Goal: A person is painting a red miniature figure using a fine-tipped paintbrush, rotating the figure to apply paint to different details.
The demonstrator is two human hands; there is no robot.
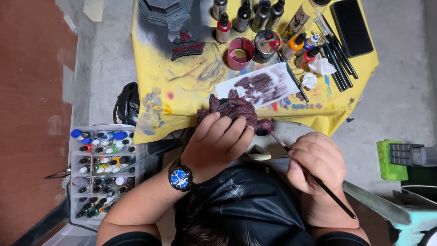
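Nearest, the right hand (317, 165) pinched one thin black paintbrush (314, 177), its fingers curled tight round the handle. The brush's long axis ran on a slant, the tail down toward the person's right and the tip up and across to the figure. The left hand (217, 142), with a blue-faced wristwatch (180, 177), had its fingers wrapped over one dark red figure (234, 109), held just over the near edge of the bench (150, 54). The figure lay roughly crosswise, its round head (264, 125) pointing toward the brush tip; its surface looked ridged, maroon and glossy. Beside the left arm stood a clear box of small paint bottles (104, 171), too many to count surely. Farther off, on the yellow paint-smeared cloth, lay one white paper (261, 85) with maroon brush marks, one pink cup (240, 53), a row of dark dropper bottles (250, 16), several black brushes (337, 59) and one dark phone (351, 26).
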